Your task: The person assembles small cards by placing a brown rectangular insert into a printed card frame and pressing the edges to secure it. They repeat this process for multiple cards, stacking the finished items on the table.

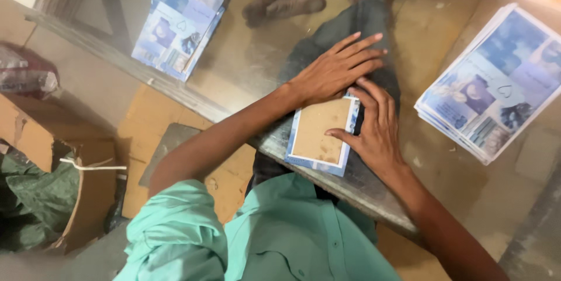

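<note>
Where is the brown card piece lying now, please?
In the head view, the brown card piece lies near the glass table's front edge, on a blue printed sheet, under both hands.

two hands, two printed-sheet stacks, one brown board, one cardboard box

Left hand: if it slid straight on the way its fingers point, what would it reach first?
The left hand points right and slightly up across the glass table. That stretch looks bare; the first thing in line seems to be the right-hand stack of printed sheets, probably its upper part.
</note>
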